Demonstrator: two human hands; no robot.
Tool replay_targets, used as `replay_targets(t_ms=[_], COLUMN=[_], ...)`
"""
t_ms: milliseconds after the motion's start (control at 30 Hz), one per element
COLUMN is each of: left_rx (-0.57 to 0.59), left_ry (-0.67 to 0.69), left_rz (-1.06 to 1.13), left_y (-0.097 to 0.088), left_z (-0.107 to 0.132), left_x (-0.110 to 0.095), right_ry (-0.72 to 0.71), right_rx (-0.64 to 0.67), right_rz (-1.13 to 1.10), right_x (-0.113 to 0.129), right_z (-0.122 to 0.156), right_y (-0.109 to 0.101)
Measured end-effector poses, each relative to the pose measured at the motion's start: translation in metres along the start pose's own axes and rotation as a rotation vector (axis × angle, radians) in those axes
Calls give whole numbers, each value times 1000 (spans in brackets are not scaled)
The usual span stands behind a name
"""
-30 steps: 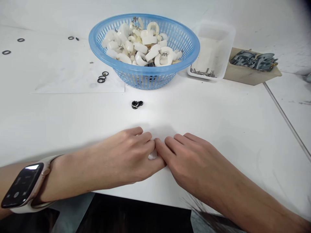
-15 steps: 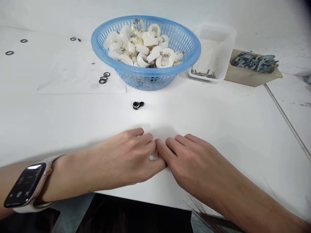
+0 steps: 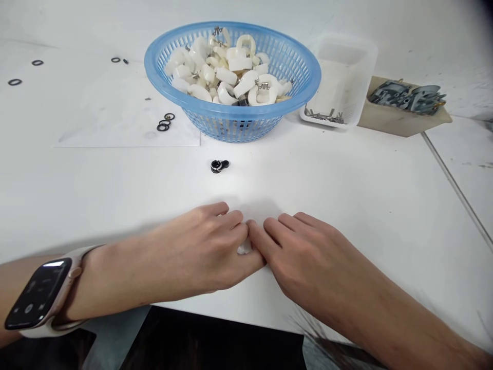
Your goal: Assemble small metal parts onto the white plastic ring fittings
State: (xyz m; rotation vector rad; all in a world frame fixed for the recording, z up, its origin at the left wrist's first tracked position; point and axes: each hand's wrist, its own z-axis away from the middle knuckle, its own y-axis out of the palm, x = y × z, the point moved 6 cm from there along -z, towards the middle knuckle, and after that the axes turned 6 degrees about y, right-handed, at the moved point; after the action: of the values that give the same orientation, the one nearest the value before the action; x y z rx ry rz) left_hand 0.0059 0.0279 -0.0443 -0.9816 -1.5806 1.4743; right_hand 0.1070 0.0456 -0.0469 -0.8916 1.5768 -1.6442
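Note:
At the table's near side my left hand and my right hand meet, fingers curled and tips touching. A small white piece shows in the gap between the left thumb and index finger. Most of it is hidden behind the fingers, so its kind is unclear. The right hand's fingers are bent in against the left ones, and whatever they grip is out of sight. Beyond the hands lies a small black part with a silver ring.
A blue basket full of white plastic pieces stands ahead. Right of it are a white tray with metal bits and a beige box holding grey metal parts. Black rings lie on white paper at left.
The hands keep nearly the same pose, still pressed together around the white piece. The view has shifted very slightly; nothing on the table has moved.

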Motion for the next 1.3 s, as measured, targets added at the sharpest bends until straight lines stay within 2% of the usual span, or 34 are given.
replay_targets(t_ms=[367,567,767,1300], left_rx=[0,72,36,30], left_ry=[-8,1,-4,-18], left_rz=[3,29,33,21], left_y=[-4,-3,-3,2], left_z=[1,2,1,0], left_x=[0,0,1,2], right_ry=[-11,-4,13,-1], right_rx=[-9,-1,12,24], right_rz=[20,20,8,26], right_x=[1,0,0,0], right_z=[-1,-2,-1,0], right_y=[0,0,-1,-1])
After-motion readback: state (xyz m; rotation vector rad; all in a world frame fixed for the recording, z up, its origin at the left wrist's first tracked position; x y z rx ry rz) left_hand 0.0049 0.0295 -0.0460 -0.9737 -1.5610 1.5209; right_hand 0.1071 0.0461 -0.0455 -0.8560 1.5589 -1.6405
